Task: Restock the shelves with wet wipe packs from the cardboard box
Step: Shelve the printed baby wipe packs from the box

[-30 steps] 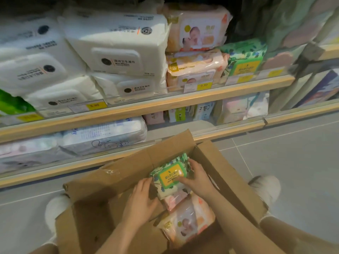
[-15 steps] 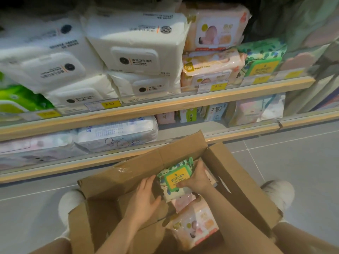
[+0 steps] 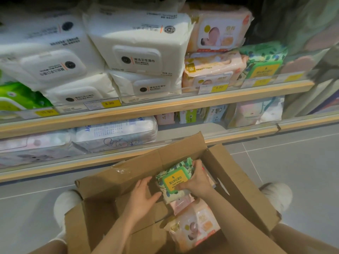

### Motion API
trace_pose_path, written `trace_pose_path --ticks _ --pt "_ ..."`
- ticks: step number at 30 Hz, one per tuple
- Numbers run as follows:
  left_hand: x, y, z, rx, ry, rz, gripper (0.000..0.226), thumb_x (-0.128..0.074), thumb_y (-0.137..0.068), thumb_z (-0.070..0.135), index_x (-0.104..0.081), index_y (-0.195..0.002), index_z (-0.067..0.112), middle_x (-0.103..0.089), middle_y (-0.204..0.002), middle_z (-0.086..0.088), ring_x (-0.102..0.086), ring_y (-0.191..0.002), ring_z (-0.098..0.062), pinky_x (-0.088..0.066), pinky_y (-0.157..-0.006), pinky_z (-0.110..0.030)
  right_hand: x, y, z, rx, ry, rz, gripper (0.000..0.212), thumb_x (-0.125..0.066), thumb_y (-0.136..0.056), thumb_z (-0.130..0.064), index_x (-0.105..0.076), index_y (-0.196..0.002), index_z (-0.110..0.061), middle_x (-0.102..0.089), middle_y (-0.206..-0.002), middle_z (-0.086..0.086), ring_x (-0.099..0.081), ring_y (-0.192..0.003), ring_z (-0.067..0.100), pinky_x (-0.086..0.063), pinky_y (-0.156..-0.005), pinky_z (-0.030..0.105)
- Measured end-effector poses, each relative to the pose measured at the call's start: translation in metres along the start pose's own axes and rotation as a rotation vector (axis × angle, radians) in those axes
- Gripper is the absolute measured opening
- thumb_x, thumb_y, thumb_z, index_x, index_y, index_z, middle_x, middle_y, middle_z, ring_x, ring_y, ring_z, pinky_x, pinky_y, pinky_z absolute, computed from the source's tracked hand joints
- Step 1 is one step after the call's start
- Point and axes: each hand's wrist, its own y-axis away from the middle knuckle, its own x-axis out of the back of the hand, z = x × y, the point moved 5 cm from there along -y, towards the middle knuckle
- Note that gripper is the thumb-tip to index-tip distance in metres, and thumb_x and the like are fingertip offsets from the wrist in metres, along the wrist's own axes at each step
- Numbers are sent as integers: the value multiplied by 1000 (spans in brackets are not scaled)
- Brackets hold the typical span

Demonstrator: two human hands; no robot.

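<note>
Right hand (image 3: 197, 182) grips green wipe pack (image 3: 174, 179) inside cardboard box (image 3: 238, 180); left hand (image 3: 142, 196) open beside it should steady the lift.

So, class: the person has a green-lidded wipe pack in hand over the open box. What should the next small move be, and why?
Probably lift the green-lidded pack clear of the cardboard box and carry it up towards the matching green pack at the right end of the upper shelf. The right hand already grips it, the left hand lies open beside it, and it sits atop the other packs.
</note>
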Motion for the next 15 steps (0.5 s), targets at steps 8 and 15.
trace_pose_path --ticks 8,15 --pt "20 29 58 137 505 -211 138 -82 -31 61 -22 -147 18 -38 -146 -11 -48 -124 -24 -46 -97 -38 64 75 -52 133 -210 44 84 -95 -41 -25 -37 -102 -28 -64 -102 1 -66 -95 17 -55 -85 44" --pt "27 66 121 26 764 -236 39 -80 -65 7 -59 -97 14 -74 -91 -3 -71 -77 -15 -57 -69 -29 76 135 -72 224 -269 57 78 -93 -50 -19 -36 -103 -28 -58 -105 -4 -62 -98 11 -54 -89 41"
